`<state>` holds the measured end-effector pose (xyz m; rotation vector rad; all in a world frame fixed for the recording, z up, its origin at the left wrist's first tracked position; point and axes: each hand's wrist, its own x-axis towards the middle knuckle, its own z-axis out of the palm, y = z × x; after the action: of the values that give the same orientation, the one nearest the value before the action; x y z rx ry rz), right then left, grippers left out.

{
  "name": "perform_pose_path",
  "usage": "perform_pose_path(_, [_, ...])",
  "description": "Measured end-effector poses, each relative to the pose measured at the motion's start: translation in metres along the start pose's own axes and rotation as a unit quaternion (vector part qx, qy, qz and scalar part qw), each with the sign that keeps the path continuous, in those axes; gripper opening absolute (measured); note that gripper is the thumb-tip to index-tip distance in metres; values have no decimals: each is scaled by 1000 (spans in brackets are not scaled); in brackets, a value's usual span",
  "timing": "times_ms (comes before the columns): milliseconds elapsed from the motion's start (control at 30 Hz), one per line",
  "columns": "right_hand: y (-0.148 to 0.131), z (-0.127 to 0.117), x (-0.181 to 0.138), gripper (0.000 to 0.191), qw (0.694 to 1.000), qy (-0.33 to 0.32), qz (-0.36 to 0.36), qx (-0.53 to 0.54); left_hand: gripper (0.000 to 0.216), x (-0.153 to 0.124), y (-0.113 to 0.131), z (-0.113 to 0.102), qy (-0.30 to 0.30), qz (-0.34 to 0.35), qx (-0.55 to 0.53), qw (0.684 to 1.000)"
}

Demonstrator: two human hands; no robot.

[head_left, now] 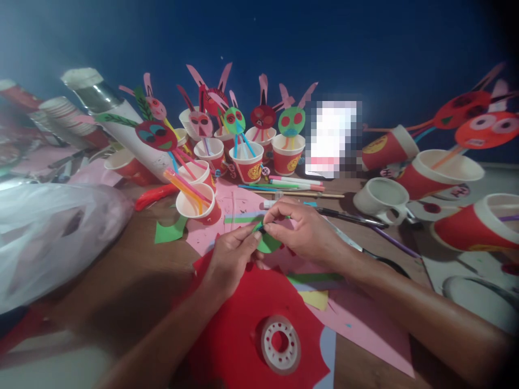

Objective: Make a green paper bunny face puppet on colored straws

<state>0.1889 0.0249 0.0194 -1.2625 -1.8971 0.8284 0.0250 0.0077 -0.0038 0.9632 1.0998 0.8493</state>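
My left hand (pixel 231 259) and my right hand (pixel 302 229) meet over the middle of the table, both pinched on a small round green paper piece (pixel 267 243). A tiny dark bit sits between the fingertips of both hands on its upper edge. Beneath the hands lie a red paper sheet (pixel 243 335) and a pink paper sheet (pixel 239 210). A roll of clear tape (pixel 280 344) rests on the red sheet, nearer to me than the hands.
Red paper cups with paper bunny faces on straws (pixel 248 162) stand in a row behind. Markers and pens (pixel 298 185) lie past the hands. More cups (pixel 438 173) and a white mug (pixel 381 200) sit right. A plastic bag (pixel 48 232) fills the left.
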Motion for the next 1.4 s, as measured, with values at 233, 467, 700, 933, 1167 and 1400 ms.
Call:
perform_pose_path(233, [1,1,0,7,999,23,10,26,22,0,4,4,14,-9,-44,999])
perform_pose_path(467, [0,5,0,7,998,26,20,47,21,-1,5,5,13,-12,-43,999])
perform_pose_path(700, [0,8,-2,7,997,34,40,60,23,-1,5,5,8,-15,-48,999])
perform_pose_path(933, [0,12,-2,7,994,52,63,76,21,-2,5,5,6,-19,-62,998])
perform_pose_path(1167, [0,17,-4,8,993,84,58,67,20,-1,5,6,4,-18,-73,997])
perform_pose_path(1400, [0,20,-6,6,991,98,66,65,21,-1,2,5,-3,-21,-57,998])
